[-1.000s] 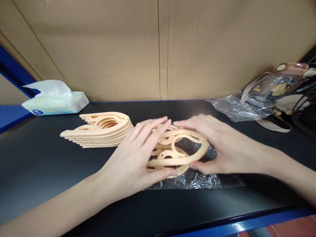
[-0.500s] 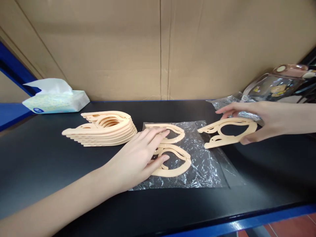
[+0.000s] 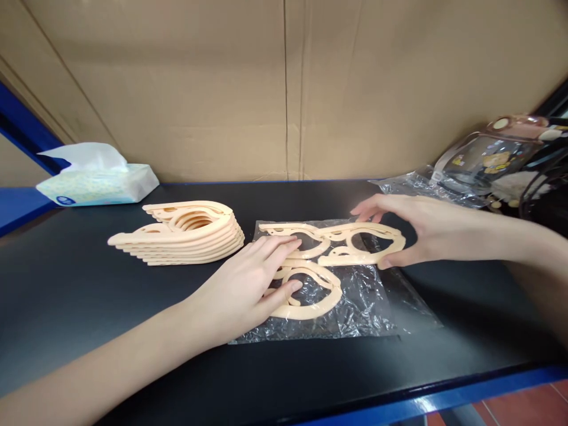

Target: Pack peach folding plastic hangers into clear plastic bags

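Observation:
My left hand [image 3: 251,287] lies flat with its fingers stretched over a clear plastic bag [image 3: 366,307], holding nothing. Under it are two beige folding clothes hangers, folded up: a far one [image 3: 284,227] and a near one [image 3: 319,309], their left ends partly covered by the hand. Whether they are inside the bag or on top is hard to tell. Between thumb and fingers, my right hand [image 3: 412,228] grips a third folded hanger [image 3: 350,259] by its rounded end. This hanger's narrow ends reach over the bag and meet the far hanger's curved end.
Left of the bag stands a neat stack of folded hangers [image 3: 213,248]. A tissue pack [image 3: 100,184] is at the back left. At the back right are crumpled clear plastic [image 3: 412,183] and a transparent bottle [image 3: 479,157]. Cardboard [image 3: 199,89] rises behind the black tabletop [image 3: 213,384].
My right hand has carried its hanger leftward, from beside the bag to over it, up against the far hanger. My left hand has stayed in place.

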Tool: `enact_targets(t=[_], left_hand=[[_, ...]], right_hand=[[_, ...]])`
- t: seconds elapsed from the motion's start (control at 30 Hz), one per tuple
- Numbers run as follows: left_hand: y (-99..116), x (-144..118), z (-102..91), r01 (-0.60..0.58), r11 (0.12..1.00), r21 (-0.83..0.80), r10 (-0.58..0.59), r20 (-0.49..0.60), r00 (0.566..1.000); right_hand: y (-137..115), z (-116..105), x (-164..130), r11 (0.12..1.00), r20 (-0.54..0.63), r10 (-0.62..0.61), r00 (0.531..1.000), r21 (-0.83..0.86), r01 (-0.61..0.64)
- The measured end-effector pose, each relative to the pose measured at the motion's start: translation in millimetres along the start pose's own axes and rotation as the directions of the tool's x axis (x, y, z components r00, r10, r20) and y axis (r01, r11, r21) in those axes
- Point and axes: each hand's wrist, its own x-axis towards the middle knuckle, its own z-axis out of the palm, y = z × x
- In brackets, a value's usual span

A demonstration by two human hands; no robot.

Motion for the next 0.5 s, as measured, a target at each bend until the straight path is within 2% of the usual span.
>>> enact_targets(t=[0.17, 0.23, 0.37, 0.43, 0.5], left_hand=[[-0.5, -0.4, -0.3, 0.018, 0.998, -0.063, -0.018, -0.003, 1.000], [0.1, -0.3, -0.1, 0.023, 0.996, -0.086, -0.023, 0.000, 1.000], [5.8, 0.7, -2.3, 0.073, 0.973, -0.219, -0.070, 0.023, 0.997], [9.9, 2.6, -6.7, 0.103, 0.919, -0.381, -0.093, 0.045, 0.995], [12.5, 5.7, -12.7, 0.079, 0.865, -0.495, -0.073, 0.032, 0.997]], right_hand=[[-5.6, 34.7, 15.1, 0.990, -0.151, -0.136, 0.979, -0.046, 0.131], [-2.5, 40.6, 16.0, 0.987, -0.156, -0.145, 0.977, -0.094, 0.132], [6.3, 32.9, 8.8, 0.997, -0.047, -0.046, 0.998, -0.069, 0.043], [9.4, 25.2, 4.9, 1.000, 0.023, 0.008, 1.000, -0.008, -0.008], [11.7, 18.8, 2.8, 0.999, 0.061, 0.039, 0.997, 0.031, -0.041]])
